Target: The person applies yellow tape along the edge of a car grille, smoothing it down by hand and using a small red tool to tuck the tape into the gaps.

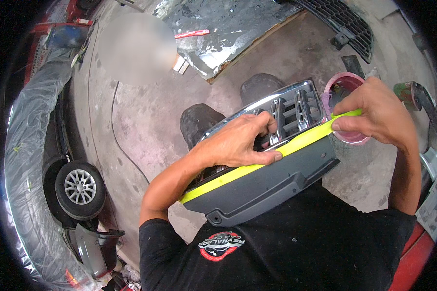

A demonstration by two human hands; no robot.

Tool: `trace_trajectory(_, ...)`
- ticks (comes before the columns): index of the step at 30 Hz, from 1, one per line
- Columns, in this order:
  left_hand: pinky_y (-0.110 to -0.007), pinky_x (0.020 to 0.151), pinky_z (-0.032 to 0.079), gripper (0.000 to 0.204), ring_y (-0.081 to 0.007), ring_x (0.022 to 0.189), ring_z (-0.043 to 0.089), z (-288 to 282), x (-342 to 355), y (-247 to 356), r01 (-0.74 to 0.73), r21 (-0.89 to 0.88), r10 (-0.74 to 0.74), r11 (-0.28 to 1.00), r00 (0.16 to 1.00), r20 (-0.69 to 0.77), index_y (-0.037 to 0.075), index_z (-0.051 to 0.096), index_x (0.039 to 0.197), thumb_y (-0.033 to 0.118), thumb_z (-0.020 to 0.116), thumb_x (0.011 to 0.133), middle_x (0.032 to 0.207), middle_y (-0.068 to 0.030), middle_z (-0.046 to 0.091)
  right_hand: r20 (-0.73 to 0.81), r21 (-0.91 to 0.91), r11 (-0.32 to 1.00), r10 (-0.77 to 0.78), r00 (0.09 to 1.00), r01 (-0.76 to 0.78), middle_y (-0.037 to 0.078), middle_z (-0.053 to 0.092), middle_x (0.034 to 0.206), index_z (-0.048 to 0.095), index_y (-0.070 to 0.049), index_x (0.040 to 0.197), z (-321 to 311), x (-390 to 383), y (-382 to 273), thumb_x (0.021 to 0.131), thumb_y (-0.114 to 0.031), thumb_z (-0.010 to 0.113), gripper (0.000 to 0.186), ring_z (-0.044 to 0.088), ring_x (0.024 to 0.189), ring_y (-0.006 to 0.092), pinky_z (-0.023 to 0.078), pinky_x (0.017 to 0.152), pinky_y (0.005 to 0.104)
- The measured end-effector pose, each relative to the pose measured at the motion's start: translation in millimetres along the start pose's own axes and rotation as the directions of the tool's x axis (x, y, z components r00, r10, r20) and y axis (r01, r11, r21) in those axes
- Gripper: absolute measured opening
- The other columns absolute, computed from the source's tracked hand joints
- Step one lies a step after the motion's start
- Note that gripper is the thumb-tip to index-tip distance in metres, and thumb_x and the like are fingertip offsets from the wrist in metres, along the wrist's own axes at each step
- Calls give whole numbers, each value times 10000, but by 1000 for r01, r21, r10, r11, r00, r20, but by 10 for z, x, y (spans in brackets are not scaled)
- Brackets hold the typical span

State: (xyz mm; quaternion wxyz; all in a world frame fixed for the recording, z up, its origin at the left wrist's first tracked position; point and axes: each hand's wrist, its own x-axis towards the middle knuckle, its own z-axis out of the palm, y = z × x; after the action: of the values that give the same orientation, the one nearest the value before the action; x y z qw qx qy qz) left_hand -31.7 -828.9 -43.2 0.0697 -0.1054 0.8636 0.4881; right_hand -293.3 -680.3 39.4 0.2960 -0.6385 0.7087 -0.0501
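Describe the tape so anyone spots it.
Find the black shirt, then the chrome-framed grille before it. The tape runs between grille and dark gray panel, touched by the left hand and pinched by the right hand. Its neon yellow stands out from chrome and gray.

I see a scuffed grey concrete floor (141,121) around me, mottled with pale and pinkish stains. To my left, clear plastic sheeting (26,131) drapes over a vehicle (53,138), and a dark tyre with a silver-spoked wheel (80,188) shows beside it. Ahead of me, light glints off a dark, white-smeared board (250,24) with a worn, brownish edge.
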Motion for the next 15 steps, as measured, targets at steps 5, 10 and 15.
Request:
trace_trajectory(5, -408, 696, 459, 528, -279, 752, 595, -57, 14, 75, 102, -2, -101, 995, 994, 44, 22, 519, 1033, 402, 759, 757, 784, -147, 597, -3, 8, 1000, -11, 1000, 11, 67, 660, 881, 768, -108, 858, -4, -23, 44, 731, -333, 771, 259, 582, 930, 265, 441, 851, 380)
trace_trajectory(10, -375, 687, 456, 520, -244, 751, 594, -17, -10, 35, 112, -10, -112, 994, 993, 47, 33, 504, 1036, 374, 772, 750, 800, -135, 601, -128, 110, 983, -132, 983, 146, 159, 632, 673, 758, -56, 878, 206, -42, 141, 740, -278, 755, 261, 603, 649, 326, 445, 624, 397)
trace_trajectory(15, -366, 658, 439, 499, -223, 699, 566, -44, 0, 75, 172, 12, -173, 985, 982, 82, 38, 492, 1015, 358, 766, 748, 758, -99, 563, -19, 71, 996, 50, 999, -48, 129, 652, 852, 765, -86, 882, 194, -62, 100, 757, -324, 753, 269, 581, 954, 304, 440, 856, 389)
